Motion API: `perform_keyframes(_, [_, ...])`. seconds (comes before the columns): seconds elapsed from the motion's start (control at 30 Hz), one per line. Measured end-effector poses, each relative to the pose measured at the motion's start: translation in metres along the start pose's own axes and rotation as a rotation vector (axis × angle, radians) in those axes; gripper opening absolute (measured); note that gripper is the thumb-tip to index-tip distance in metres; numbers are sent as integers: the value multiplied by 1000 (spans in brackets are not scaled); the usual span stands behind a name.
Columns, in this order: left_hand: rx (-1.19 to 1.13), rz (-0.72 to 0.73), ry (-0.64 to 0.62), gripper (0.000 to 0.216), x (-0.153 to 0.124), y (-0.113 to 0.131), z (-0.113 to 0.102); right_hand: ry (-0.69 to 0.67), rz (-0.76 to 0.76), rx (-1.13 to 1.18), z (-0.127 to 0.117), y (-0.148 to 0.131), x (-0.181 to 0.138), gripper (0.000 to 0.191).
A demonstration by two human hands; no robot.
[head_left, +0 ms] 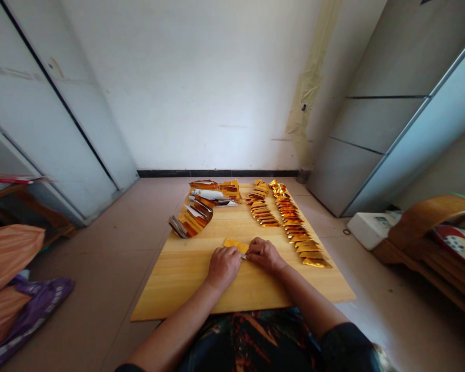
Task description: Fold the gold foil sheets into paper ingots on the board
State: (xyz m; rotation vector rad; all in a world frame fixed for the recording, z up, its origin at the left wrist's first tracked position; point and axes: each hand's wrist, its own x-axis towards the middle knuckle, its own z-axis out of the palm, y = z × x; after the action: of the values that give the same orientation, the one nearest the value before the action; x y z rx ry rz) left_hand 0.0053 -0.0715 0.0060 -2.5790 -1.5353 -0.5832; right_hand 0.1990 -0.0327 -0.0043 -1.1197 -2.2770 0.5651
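Observation:
A low wooden board [186,279] lies on the floor in front of me. My left hand [223,266] and my right hand [264,254] rest side by side at its middle, fingers curled and pressed onto a sheet of gold foil paper [234,244]. The sheet pokes out beyond my fingertips. Behind them, a long row of folded gold pieces [294,225] runs along the right side, with a shorter row [260,205] beside it. A fanned stack of flat gold sheets [196,217] curves across the left of the board.
Pale cabinets stand at the left [42,119] and right [391,129]. A wooden chair [430,232] and a white box [368,227] are on the right floor. Orange and purple bags [15,289] lie at the left. A white wall closes the back.

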Motion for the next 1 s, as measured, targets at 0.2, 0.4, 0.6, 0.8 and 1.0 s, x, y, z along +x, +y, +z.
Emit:
perform_keyframes(0.2, [22,-16,22,14,-1,3,1,-21,-71,92,-4,4,-6,20])
perform_keyframes(0.4, [6,-30,7,13,-4,5,0,7,-60,40,-1,0,-6,14])
perform_keyframes(0.6, [-52,-57,-1,11,-5,5,0,-19,5,-68,-1,-7,-1,10])
perform_keyframes(0.8, [-73,-120,-48,6,0,7,-2,-82,190,-145,-3,-19,8,9])
perform_keyframes(1.0, [-165,-87,-24,11,-3,0,2,-107,357,-198,-2,-28,16,6])
